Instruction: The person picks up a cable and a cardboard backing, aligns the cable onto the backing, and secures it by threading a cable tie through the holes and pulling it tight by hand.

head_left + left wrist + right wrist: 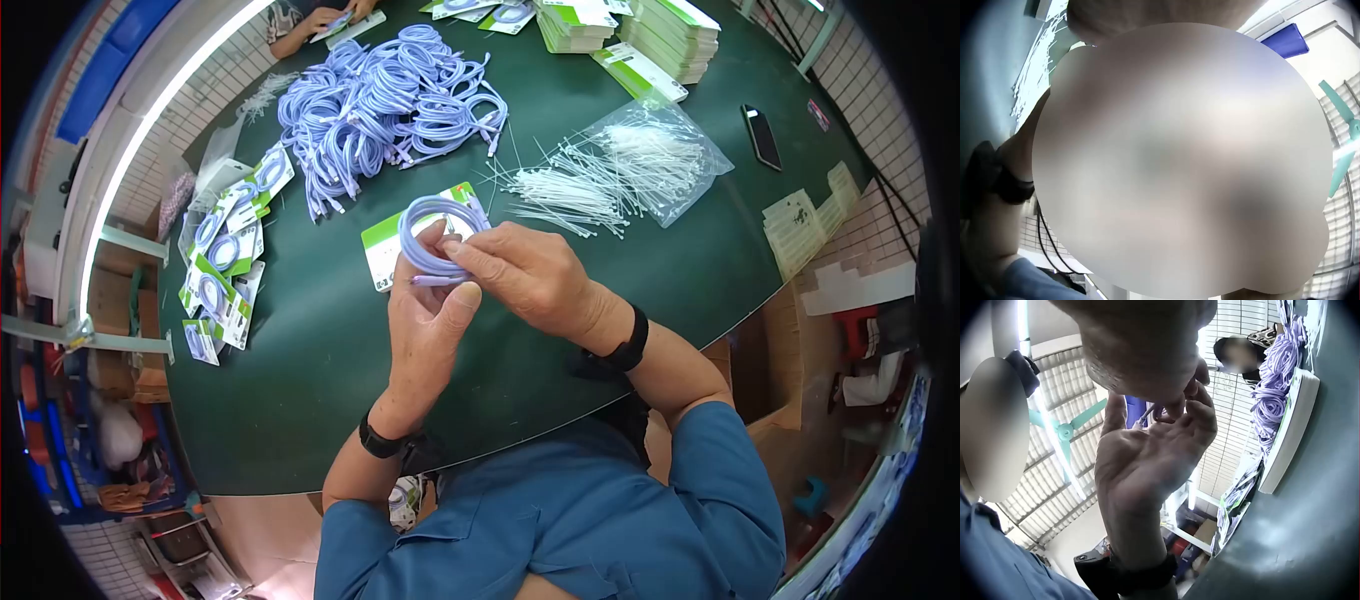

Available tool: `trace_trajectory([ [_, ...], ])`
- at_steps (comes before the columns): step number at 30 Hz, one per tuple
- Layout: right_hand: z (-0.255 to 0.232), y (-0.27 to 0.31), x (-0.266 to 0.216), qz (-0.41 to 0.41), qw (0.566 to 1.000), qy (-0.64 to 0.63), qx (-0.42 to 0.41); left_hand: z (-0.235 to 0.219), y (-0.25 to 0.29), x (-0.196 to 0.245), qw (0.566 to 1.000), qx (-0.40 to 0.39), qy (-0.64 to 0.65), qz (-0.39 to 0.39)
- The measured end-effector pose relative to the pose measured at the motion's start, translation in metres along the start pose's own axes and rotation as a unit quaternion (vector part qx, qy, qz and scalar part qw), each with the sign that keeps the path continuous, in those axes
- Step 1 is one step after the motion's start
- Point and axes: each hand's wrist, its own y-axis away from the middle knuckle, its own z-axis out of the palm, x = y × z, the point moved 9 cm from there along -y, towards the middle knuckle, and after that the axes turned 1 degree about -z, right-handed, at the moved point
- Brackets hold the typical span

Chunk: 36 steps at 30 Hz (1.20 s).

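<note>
A lavender cable (408, 240), wound into a round coil, is held up over the table's near middle in the head view. My left hand (425, 325) grips the coil from below, with fingers inside the ring and the thumb along its near side. From the right, my right hand (540, 275) pinches at the coil's inner side with thumb and forefinger. A cable end (1141, 422) shows between the two hands in the right wrist view. Behind the coil lies a white and green card (380, 255), partly covered. A blurred patch hides most of the left wrist view.
A large heap of coiled cables (390, 110) lies at the back. White cable ties (590, 185) spill from a plastic bag (690, 190) on the right. Carded cables (225, 270) pile up at left; card stacks (680, 45) and a phone (762, 137) lie farther back. Another person's hands (320, 22) are opposite.
</note>
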Motion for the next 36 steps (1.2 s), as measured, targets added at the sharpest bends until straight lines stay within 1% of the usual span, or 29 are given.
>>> trace_trajectory([
  [1, 0.006, 0.001, -0.006, -0.010, 1.000, 0.010, -0.023, 0.002, 0.001, -0.006, 0.997, 0.022, 0.065, -0.021],
  [2, 0.011, 0.002, -0.012, -0.021, 0.999, 0.019, -0.046, 0.000, 0.000, -0.007, 0.997, 0.030, 0.068, -0.020],
  [3, 0.014, 0.003, -0.016, -0.027, 0.998, 0.014, -0.052, -0.008, -0.004, -0.017, 0.992, 0.049, 0.105, -0.056],
  [5, 0.015, 0.002, -0.022, -0.039, 0.998, -0.032, -0.030, -0.027, -0.009, -0.035, 0.972, 0.085, 0.179, -0.124],
  [7, 0.015, 0.004, -0.027, -0.050, 0.997, -0.057, -0.021, -0.043, -0.015, -0.037, 0.969, 0.096, 0.197, -0.111],
  [9, 0.016, 0.011, -0.005, 0.090, 0.985, -0.147, -0.018, -0.056, -0.018, -0.037, 0.964, 0.104, 0.225, -0.096],
  [10, 0.020, 0.016, 0.006, 0.161, 0.968, -0.191, -0.016, -0.060, -0.018, -0.038, 0.963, 0.107, 0.227, -0.094],
  [11, 0.023, 0.017, 0.007, 0.161, 0.968, -0.192, -0.020, -0.063, -0.017, -0.038, 0.966, 0.103, 0.221, -0.087],
  [12, 0.037, 0.026, 0.024, 0.270, 0.921, -0.278, -0.037, -0.066, -0.016, -0.038, 0.968, 0.100, 0.215, -0.081],
  [13, 0.053, 0.039, 0.036, 0.376, 0.854, -0.356, -0.055, -0.068, -0.014, -0.040, 0.970, 0.097, 0.209, -0.076],
  [14, 0.069, 0.056, 0.041, 0.475, 0.767, -0.425, -0.071, -0.070, -0.011, -0.043, 0.969, 0.102, 0.213, -0.078],
  [15, 0.072, 0.057, 0.040, 0.478, 0.766, -0.422, -0.077, -0.068, -0.009, -0.046, 0.974, 0.090, 0.197, -0.073],
  [17, 0.081, 0.059, 0.036, 0.491, 0.746, -0.440, -0.092, -0.062, -0.005, -0.053, 0.981, 0.066, 0.168, -0.064],
  [18, 0.084, 0.061, 0.035, 0.499, 0.736, -0.448, -0.099, -0.062, -0.003, -0.058, 0.980, 0.071, 0.176, -0.067],
  [21, 0.091, 0.071, 0.041, 0.504, 0.721, -0.456, -0.130, -0.059, 0.002, -0.078, 0.980, 0.057, 0.160, -0.107],
  [23, 0.093, 0.075, 0.043, 0.509, 0.712, -0.461, -0.149, -0.063, 0.005, -0.090, 0.976, 0.065, 0.170, -0.120],
  [26, 0.100, 0.077, 0.036, 0.533, 0.604, -0.581, -0.116, -0.066, 0.008, -0.103, 0.972, 0.069, 0.175, -0.143],
  [27, 0.101, 0.078, 0.036, 0.537, 0.601, -0.581, -0.117, -0.065, 0.009, -0.106, 0.969, 0.071, 0.181, -0.153],
  [30, 0.101, 0.083, 0.046, 0.553, 0.657, -0.493, -0.139, -0.065, 0.010, -0.110, 0.963, 0.077, 0.190, -0.174],
  [31, 0.103, 0.084, 0.048, 0.555, 0.654, -0.494, -0.138, -0.066, 0.009, -0.110, 0.966, 0.070, 0.176, -0.176],
  [34, 0.106, 0.091, 0.052, 0.554, 0.676, -0.442, -0.204, -0.068, 0.009, -0.111, 0.971, 0.058, 0.146, -0.181],
  [36, 0.109, 0.093, 0.054, 0.556, 0.672, -0.440, -0.215, -0.064, 0.010, -0.109, 0.973, 0.041, 0.152, -0.169],
])
